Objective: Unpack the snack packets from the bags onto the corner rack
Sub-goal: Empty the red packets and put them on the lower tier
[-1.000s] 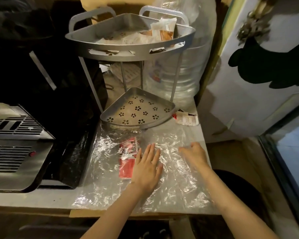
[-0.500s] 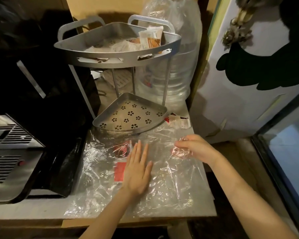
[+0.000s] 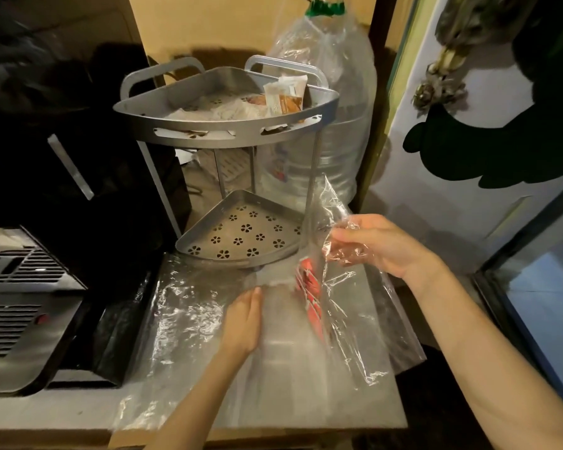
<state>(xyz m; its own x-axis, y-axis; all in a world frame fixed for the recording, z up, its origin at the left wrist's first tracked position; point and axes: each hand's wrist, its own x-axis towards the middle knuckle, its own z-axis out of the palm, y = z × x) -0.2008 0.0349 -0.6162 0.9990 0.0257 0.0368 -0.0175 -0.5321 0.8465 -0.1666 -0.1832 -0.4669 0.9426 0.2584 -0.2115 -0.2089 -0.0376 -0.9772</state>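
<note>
Gripping the clear plastic bag point(image 3: 338, 306) with my right hand point(image 3: 381, 245): fingers curled around a bunched edge, that side lifted off the counter point(image 3: 306, 384). Red snack packets point(image 3: 311, 289) sit inside the raised part of the bag, just left of and below my right hand. They carry white print, too blurred to read.

My left hand point(image 3: 244, 319) lies flat on the bag's lower sheet, fingers straight and together, pressing it to the counter, holding nothing. The rest of the bag spreads wrinkled across the counter toward me.

Corner rack point(image 3: 228, 131) stands just behind the bag, two tiers on thin legs. Bottom tier point(image 3: 241, 235) has flower-shaped perforations and nothing visible in it; its front edge sits near the bag. Top tier already holds packets point(image 3: 285, 97): an orange-and-white one stands upright at the right rear, pale ones lie flat beside it. Printing on them not legible.

Large clear water bottle point(image 3: 332, 102) stands behind the rack at right, wrapped in plastic, green at the neck. Its label shows through the rack legs, text unreadable.

Black appliance with a vented grey top point(image 3: 20, 287) sits at left, well apart from the bag. White door point(image 3: 468, 177) with a dark shape on it stands at right.
</note>
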